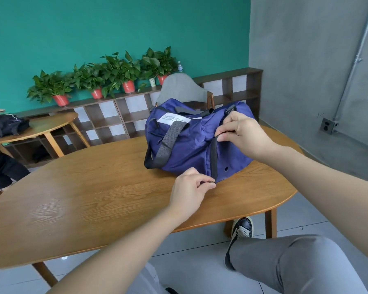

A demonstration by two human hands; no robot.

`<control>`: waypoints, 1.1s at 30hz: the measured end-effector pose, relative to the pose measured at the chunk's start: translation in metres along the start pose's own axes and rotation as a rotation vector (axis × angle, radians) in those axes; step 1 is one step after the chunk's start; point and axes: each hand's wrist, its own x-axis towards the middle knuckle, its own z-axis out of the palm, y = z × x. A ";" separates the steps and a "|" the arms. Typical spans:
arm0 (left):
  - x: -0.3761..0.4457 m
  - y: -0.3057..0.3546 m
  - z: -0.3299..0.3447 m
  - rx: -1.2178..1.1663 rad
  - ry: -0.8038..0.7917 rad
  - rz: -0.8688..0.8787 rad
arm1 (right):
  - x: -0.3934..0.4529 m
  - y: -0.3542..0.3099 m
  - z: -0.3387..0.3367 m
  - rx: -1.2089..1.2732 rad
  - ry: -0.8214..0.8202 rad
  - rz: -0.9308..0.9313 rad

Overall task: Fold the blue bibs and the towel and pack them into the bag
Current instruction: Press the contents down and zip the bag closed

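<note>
A dark blue duffel bag (185,143) with black webbing handles and a white label stands on the right part of the oval wooden table (89,196). My right hand (242,134) pinches the top of a black strap (214,158) that runs down the bag's near end. Its lower end is pinched by my left hand (189,187) at the table surface. No bibs or towel are visible; the bag's inside is hidden.
A grey-backed chair (182,88) stands behind the bag. A low wooden shelf (119,115) with potted plants (117,73) lines the green wall. A second table (40,128) at left carries a black bag. My crossed leg (285,257) is beside the table's near right edge.
</note>
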 end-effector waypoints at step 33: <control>0.253 -0.072 -0.014 0.792 -0.695 -0.024 | 0.100 0.077 0.101 -0.448 -0.269 0.550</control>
